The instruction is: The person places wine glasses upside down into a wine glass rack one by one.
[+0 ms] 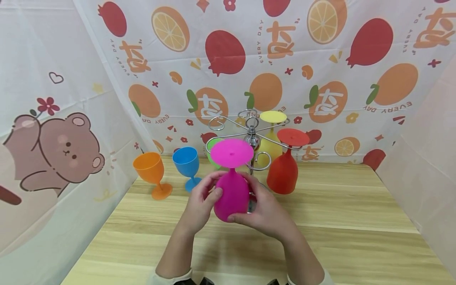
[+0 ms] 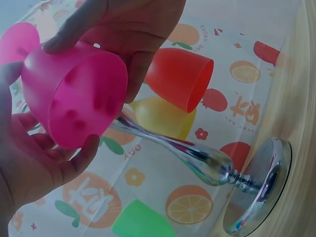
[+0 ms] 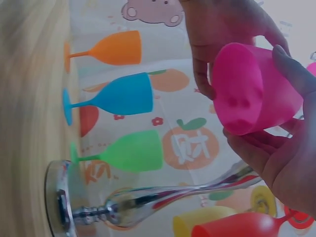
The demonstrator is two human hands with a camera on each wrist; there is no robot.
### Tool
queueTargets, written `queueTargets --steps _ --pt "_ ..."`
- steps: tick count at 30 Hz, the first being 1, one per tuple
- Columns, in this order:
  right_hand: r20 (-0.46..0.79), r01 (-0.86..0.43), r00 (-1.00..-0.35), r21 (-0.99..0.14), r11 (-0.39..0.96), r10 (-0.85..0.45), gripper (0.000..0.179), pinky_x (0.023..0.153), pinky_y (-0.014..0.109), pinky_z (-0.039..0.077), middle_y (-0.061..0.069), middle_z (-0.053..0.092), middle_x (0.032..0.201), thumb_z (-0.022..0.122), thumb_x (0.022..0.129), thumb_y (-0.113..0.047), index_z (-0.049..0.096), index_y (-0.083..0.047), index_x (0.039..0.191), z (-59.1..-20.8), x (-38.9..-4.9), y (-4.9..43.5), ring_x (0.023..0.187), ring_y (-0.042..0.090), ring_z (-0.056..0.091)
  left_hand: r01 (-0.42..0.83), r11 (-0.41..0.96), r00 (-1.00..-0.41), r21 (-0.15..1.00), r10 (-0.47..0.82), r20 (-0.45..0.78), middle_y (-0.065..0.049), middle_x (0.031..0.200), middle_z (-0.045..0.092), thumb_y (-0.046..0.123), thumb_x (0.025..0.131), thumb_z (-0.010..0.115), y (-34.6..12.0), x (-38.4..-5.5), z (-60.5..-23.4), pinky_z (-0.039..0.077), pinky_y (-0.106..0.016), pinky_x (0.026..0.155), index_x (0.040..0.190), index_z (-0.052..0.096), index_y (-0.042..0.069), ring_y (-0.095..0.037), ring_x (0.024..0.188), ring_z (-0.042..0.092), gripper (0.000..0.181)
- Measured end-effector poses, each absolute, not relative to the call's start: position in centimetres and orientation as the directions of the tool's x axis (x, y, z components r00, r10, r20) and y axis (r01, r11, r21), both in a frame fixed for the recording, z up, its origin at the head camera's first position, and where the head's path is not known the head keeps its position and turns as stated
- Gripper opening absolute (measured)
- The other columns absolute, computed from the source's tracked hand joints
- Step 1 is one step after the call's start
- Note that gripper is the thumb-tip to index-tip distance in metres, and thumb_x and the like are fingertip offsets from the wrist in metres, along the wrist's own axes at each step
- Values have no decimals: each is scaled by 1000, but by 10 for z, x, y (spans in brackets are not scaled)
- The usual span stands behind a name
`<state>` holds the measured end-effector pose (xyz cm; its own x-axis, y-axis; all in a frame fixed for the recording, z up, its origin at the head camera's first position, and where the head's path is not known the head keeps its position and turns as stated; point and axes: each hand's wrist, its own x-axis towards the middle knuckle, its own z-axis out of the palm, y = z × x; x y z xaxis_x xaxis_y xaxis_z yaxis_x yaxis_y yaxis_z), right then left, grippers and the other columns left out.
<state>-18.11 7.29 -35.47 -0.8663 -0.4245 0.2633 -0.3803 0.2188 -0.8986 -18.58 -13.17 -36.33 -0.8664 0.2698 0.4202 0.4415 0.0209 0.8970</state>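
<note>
A pink plastic goblet (image 1: 231, 198) is held upside down, foot upward, at the front of a chrome stemware rack (image 1: 252, 140). My left hand (image 1: 204, 202) grips its bowl from the left, thumb on the near side. From the right, my right hand (image 1: 265, 208) holds the same bowl, with its thumb near the rim. The goblet's open mouth faces down, and its bowl looks empty in the left wrist view. Behind it, the rack's post is partly hidden. A red goblet (image 1: 283, 174) and a yellow goblet (image 1: 273, 117) hang inverted from the rack's right-hand arms.
On the wooden table (image 1: 342, 237), an orange goblet (image 1: 150, 169) and a blue goblet (image 1: 187, 163) stand upright at the left. A green goblet (image 3: 136, 150) stands beside the rack's round base (image 3: 58, 197), mostly hidden in the head view. Fruit-printed cloth (image 1: 228, 23) hangs behind.
</note>
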Motion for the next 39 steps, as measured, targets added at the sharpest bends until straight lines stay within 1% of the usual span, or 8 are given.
queueTargets --steps 7,13,19,23,26,34,39 --pt "249 -376 -870 -894 243 -426 94 90 30 56 -9 52 135 89 71 -33 33 -33 147 -348 -176 85 118 19 58 478 31 -845 878 287 451 -12 124 57 23 96 61 -127 -182 -362 58 -35 85 138 48 11 -31 117 53 46" --pt "207 -341 -872 -907 248 -444 94 85 31 58 -9 51 136 89 71 -32 33 -34 147 -344 -176 93 120 22 57 480 37 -843 876 296 449 -7 126 57 26 93 65 -123 -181 -363 57 -37 86 139 47 15 -29 119 53 50" --pt "195 -336 -868 -908 251 -456 95 83 33 59 -7 52 136 89 70 -32 33 -32 147 -344 -177 98 120 23 57 489 36 -837 872 303 456 -5 128 56 28 92 67 -120 -181 -364 56 -38 89 139 47 13 -28 121 51 53" --pt "218 -369 -849 -896 246 -480 94 83 32 58 -7 54 133 89 72 -29 31 -33 146 -346 -179 102 118 22 59 485 63 -843 872 300 447 -4 131 55 31 91 68 -120 -181 -364 55 -37 92 138 48 16 -29 124 49 53" --pt "226 -379 -840 -895 236 -493 94 83 33 59 -5 55 131 89 72 -27 31 -32 146 -346 -180 104 115 22 61 481 79 -847 873 298 440 -4 133 54 33 91 69 -119 -181 -364 54 -37 93 139 48 16 -29 125 49 55" --pt "210 -359 -848 -903 236 -487 96 81 30 59 -3 53 132 90 71 -27 30 -29 146 -344 -180 106 114 24 60 467 83 -854 880 300 425 -4 135 53 31 90 70 -117 -180 -364 54 -37 92 139 48 16 -29 125 48 56" --pt "178 -328 -858 -911 249 -481 96 81 31 59 -2 53 131 90 70 -28 30 -28 145 -343 -181 108 114 25 60 455 95 -862 886 297 411 -4 135 53 30 89 70 -116 -179 -364 55 -36 91 139 47 17 -29 125 48 56"
